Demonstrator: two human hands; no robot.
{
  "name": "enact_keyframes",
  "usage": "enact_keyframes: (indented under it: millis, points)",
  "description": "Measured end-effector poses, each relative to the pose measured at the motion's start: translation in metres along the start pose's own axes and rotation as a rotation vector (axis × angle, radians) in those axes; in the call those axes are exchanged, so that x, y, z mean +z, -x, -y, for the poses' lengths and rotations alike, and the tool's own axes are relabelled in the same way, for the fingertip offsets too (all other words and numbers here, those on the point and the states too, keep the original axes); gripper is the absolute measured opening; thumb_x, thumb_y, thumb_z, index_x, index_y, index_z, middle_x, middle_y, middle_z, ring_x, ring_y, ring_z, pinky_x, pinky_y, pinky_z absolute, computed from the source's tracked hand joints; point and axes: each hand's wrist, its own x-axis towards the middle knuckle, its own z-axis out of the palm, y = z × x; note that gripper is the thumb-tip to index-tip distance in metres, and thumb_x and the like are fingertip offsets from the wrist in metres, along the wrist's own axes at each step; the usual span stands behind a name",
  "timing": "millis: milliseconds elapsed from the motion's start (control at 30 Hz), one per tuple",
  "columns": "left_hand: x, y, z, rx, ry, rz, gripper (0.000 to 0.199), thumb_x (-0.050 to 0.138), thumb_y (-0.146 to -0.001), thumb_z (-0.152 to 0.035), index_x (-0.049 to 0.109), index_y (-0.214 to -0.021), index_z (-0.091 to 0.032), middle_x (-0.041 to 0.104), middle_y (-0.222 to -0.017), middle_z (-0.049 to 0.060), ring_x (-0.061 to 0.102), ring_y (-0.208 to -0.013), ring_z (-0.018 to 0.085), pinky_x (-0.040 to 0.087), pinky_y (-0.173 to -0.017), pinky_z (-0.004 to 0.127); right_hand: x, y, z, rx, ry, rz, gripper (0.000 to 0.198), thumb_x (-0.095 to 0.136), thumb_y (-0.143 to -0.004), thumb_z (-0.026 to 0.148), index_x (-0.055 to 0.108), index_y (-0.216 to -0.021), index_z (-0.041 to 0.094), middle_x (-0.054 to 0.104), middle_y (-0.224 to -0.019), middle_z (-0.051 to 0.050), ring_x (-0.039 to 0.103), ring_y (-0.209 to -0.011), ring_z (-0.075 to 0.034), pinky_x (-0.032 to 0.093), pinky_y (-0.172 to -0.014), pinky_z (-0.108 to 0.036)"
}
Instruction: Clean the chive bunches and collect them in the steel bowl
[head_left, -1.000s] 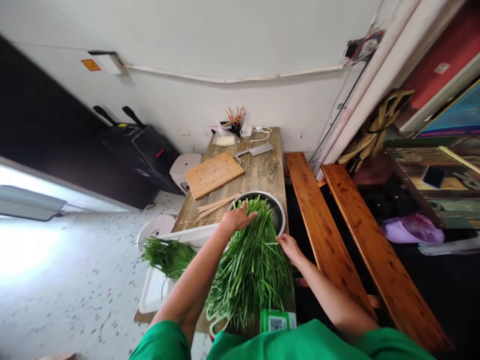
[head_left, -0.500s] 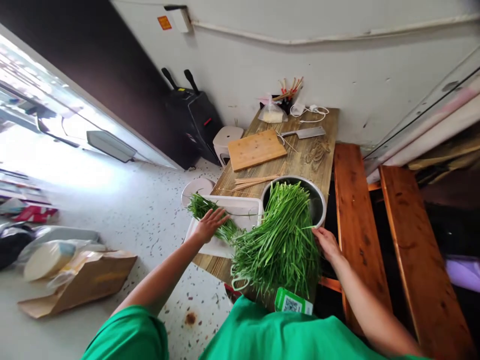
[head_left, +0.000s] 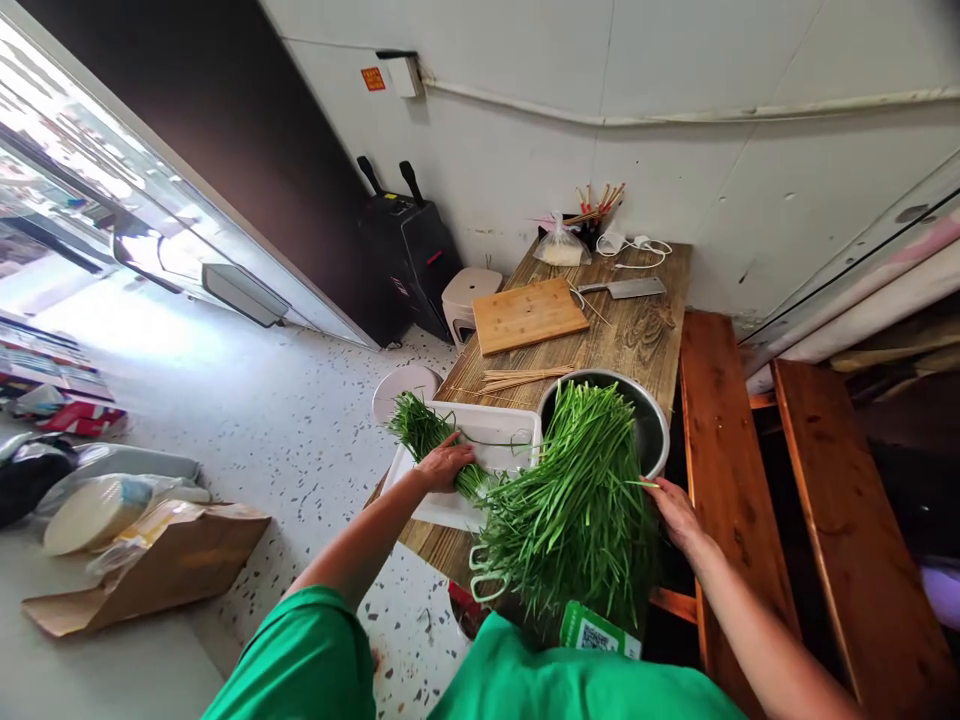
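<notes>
Your right hand (head_left: pixel 675 510) pinches a slender green blade (head_left: pixel 639 484), forearm (head_left: pixel 765 618) angled from five o'clock; your left hand (head_left: pixel 448 466), palm down, covers part of a leafy bunch (head_left: pixel 418 426), its closure impossible to tell. That bunch points toward ten o'clock across the smooth white tray (head_left: pixel 442 511). Long, glossy greens (head_left: pixel 576 500) lie at nine o'clock from your right hand, overlapping the round metal bowl (head_left: pixel 660 455).

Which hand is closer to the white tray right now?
Left. The left hand is over the white tray, on the smaller bunch of greens. The right hand is farther right, beyond the large pile of greens, pinching a stalk.
</notes>
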Motion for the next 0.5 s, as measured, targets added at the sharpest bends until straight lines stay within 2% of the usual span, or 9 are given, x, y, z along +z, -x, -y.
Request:
enact_keyframes:
  millis: [67,167,333,500]
  points:
    - [-0.013,0.006,-0.002,0.003,-0.060,0.046,0.034,0.064,-0.069,-0.027,0.062,-0.101,-0.016,0.069,-0.090,0.009,0.063,-0.093,0.023,0.032,-0.103,0.041,0.001,0.001,0.000,-0.011,-0.011,-0.008,0.034,0.067,-0.056,0.048,0.061,-0.065,0.016,0.052,-0.048,0.003,0.048,-0.049,-0.012,0.034,-0.049,-0.024]
    - [-0.044,0.019,-0.008,-0.003,-0.123,0.056,0.027,0.063,-0.067,-0.021,0.063,-0.094,-0.016,0.068,-0.082,0.010,0.063,-0.084,0.025,0.044,-0.084,0.037,0.004,0.003,0.002,-0.029,-0.002,-0.032,0.033,0.066,-0.056,0.049,0.060,-0.062,0.017,0.049,-0.043,0.004,0.048,-0.047,-0.012,0.035,-0.047,-0.024]
    - [-0.113,0.042,-0.034,-0.088,-0.403,0.088,0.017,0.057,-0.072,-0.010,0.065,-0.086,-0.015,0.069,-0.077,0.014,0.065,-0.077,0.027,0.042,-0.074,0.038,0.008,0.012,0.010,-0.032,0.000,-0.062,0.033,0.067,-0.054,0.049,0.057,-0.059,0.017,0.045,-0.041,0.005,0.045,-0.042,-0.011,0.032,-0.043,-0.022]
    - [-0.164,0.062,-0.068,-0.228,-0.489,0.037,0.015,0.054,-0.076,-0.007,0.068,-0.076,-0.012,0.070,-0.077,0.016,0.065,-0.079,0.027,0.039,-0.076,0.037,0.013,0.020,0.013,-0.014,-0.023,-0.088,0.034,0.068,-0.055,0.047,0.052,-0.056,0.017,0.043,-0.041,0.006,0.042,-0.040,-0.009,0.030,-0.042,-0.022]
